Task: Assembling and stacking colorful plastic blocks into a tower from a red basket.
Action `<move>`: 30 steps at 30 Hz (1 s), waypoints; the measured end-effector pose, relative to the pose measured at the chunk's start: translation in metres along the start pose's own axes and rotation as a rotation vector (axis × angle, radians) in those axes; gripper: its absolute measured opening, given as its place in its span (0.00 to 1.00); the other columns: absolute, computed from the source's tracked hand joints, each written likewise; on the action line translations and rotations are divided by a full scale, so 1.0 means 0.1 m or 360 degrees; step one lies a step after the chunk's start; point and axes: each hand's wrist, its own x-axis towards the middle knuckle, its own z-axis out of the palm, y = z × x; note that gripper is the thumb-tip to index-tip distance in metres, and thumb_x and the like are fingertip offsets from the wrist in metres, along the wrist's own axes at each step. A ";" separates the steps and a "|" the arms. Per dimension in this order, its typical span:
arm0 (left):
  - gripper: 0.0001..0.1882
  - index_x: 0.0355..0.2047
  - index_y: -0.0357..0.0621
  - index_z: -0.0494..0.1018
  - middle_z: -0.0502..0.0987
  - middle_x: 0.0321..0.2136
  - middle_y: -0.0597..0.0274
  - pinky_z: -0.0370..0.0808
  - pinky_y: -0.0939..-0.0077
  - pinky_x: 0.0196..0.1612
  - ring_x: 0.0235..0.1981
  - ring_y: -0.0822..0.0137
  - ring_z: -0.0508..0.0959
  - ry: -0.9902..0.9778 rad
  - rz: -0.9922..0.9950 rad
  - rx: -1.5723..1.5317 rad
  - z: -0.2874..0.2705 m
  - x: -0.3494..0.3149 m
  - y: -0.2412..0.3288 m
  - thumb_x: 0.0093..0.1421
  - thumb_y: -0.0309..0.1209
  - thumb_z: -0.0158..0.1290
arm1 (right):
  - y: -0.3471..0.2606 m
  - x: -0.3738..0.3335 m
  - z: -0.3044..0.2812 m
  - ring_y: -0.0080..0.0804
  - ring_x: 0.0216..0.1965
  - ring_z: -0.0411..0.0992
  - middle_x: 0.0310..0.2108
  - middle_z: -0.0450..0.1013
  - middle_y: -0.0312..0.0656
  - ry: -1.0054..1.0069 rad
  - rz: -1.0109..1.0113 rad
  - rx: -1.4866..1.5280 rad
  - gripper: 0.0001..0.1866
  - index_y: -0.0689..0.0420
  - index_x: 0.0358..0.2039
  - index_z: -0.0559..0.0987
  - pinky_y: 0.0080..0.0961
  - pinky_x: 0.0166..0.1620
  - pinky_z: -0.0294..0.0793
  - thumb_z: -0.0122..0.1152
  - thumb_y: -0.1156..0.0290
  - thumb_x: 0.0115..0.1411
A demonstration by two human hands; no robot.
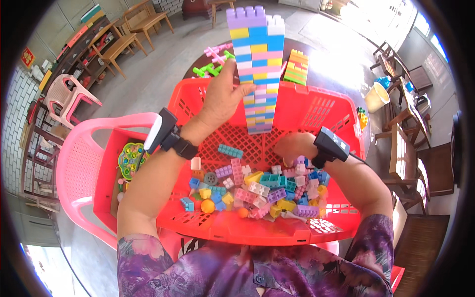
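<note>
My left hand [220, 99] is closed on the side of a tall tower of toy building blocks [259, 63], with the thumb across its near face. The tower is stacked from blue, white, yellow, pink and purple blocks and stands up over the far part of a red plastic basket [217, 225]. My right hand [294, 147] is inside the basket, just above the loose building blocks [269, 180] at its right. Its fingers are bent downward and blurred, so whether they hold a block is hidden.
A pink plastic chair [84, 163] and a red box [101, 185] with a green toy [131, 161] stand left of the basket. Beyond it, a round table [316, 52] bears a smaller block stack [297, 67] and green and pink pieces [215, 59]. Wooden chairs [401, 153] line the right.
</note>
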 end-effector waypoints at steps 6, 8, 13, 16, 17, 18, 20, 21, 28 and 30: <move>0.22 0.48 0.37 0.62 0.75 0.38 0.54 0.72 0.69 0.42 0.41 0.60 0.76 -0.0038 -0.0092 -0.0082 0.01 0.00 0.03 0.56 0.29 0.55 | 0.01 -0.08 -0.05 0.45 0.37 0.71 0.33 0.74 0.43 0.0090 -0.0019 0.0093 0.14 0.58 0.30 0.77 0.38 0.38 0.72 0.59 0.64 0.44; 0.22 0.48 0.37 0.62 0.75 0.38 0.53 0.72 0.69 0.42 0.41 0.60 0.76 -0.0030 -0.0079 -0.0055 0.00 0.01 0.02 0.56 0.29 0.55 | 0.03 -0.21 -0.24 0.44 0.38 0.71 0.34 0.74 0.43 0.0176 -0.0080 0.0166 0.14 0.58 0.31 0.77 0.37 0.37 0.71 0.59 0.63 0.45; 0.21 0.48 0.38 0.62 0.74 0.39 0.53 0.72 0.69 0.43 0.41 0.60 0.76 -0.0041 -0.0042 -0.0035 0.02 0.03 0.08 0.56 0.29 0.55 | 0.15 -0.52 -0.51 0.45 0.33 0.72 0.26 0.72 0.46 0.0775 -0.0248 0.0509 0.15 0.61 0.29 0.74 0.38 0.36 0.70 0.61 0.63 0.46; 0.22 0.49 0.38 0.62 0.74 0.38 0.53 0.72 0.69 0.43 0.41 0.60 0.76 -0.0054 -0.0046 -0.0061 0.05 0.05 0.09 0.56 0.28 0.55 | 0.22 -0.65 -0.59 0.40 0.30 0.71 0.25 0.70 0.44 0.1010 -0.0293 0.0570 0.15 0.61 0.31 0.71 0.33 0.33 0.68 0.63 0.67 0.47; 0.22 0.49 0.38 0.62 0.74 0.38 0.52 0.72 0.69 0.43 0.41 0.60 0.76 -0.0050 -0.0064 -0.0071 0.04 0.04 0.08 0.56 0.28 0.55 | 0.21 -0.72 -0.65 0.36 0.28 0.70 0.26 0.70 0.42 0.1050 -0.0260 0.0658 0.14 0.60 0.30 0.70 0.30 0.33 0.68 0.64 0.68 0.47; 0.22 0.49 0.38 0.61 0.74 0.38 0.52 0.72 0.69 0.42 0.40 0.60 0.76 -0.0045 -0.0079 -0.0083 0.04 0.04 0.08 0.56 0.27 0.55 | 0.19 -0.77 -0.68 0.28 0.28 0.69 0.27 0.70 0.39 0.1095 -0.0280 0.0778 0.12 0.60 0.33 0.72 0.25 0.32 0.67 0.63 0.71 0.48; 0.22 0.48 0.38 0.61 0.74 0.38 0.52 0.72 0.69 0.42 0.40 0.60 0.76 -0.0040 -0.0082 -0.0042 0.01 0.03 0.09 0.56 0.28 0.55 | 0.15 -0.89 -0.76 0.24 0.29 0.69 0.27 0.70 0.37 0.1199 -0.0379 0.0935 0.12 0.59 0.36 0.73 0.25 0.32 0.67 0.62 0.72 0.50; 0.21 0.48 0.38 0.61 0.75 0.38 0.52 0.72 0.69 0.42 0.40 0.60 0.77 -0.0040 -0.0088 -0.0003 0.00 0.03 0.10 0.56 0.28 0.55 | 0.12 -0.96 -0.81 0.21 0.29 0.69 0.27 0.70 0.35 0.1299 -0.0478 0.1100 0.13 0.58 0.38 0.73 0.24 0.32 0.66 0.60 0.73 0.51; 0.20 0.45 0.37 0.61 0.75 0.36 0.50 0.72 0.68 0.41 0.39 0.59 0.77 -0.0055 -0.0039 0.0012 0.03 0.01 0.05 0.56 0.29 0.56 | 0.01 -1.40 -1.13 0.21 0.37 0.72 0.36 0.75 0.39 0.2346 -0.1362 0.1827 0.13 0.59 0.41 0.70 0.20 0.43 0.72 0.59 0.79 0.54; 0.20 0.45 0.37 0.61 0.75 0.36 0.49 0.72 0.67 0.40 0.39 0.58 0.77 -0.0097 -0.0068 0.0087 0.03 0.02 0.06 0.56 0.29 0.56 | 0.05 -1.39 -1.25 0.26 0.41 0.71 0.39 0.74 0.42 0.2386 -0.1189 0.1793 0.13 0.58 0.41 0.70 0.23 0.47 0.69 0.57 0.79 0.55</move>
